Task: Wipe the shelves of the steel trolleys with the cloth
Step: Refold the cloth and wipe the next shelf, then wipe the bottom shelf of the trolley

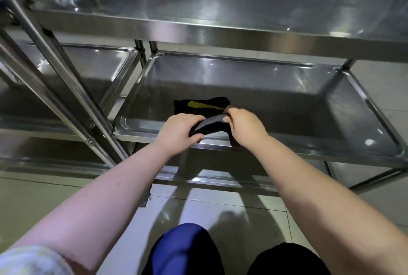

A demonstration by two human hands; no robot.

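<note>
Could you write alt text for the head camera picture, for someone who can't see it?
Both hands, left hand and right hand, hold a black cloth over the middle shelf of a steel trolley; a second trolley stands alongside.

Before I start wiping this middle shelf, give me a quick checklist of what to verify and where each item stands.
1. Left hand grips the cloth: ok.
2. Right hand grips the cloth: ok.
3. Cloth spread flat for wiping: not ok, near end lifted and bunched.
4. Cloth on the middle shelf: ok, far end rests there.
5. Shelf free of other items: ok.
6. Cloth damp: cannot tell.
</note>
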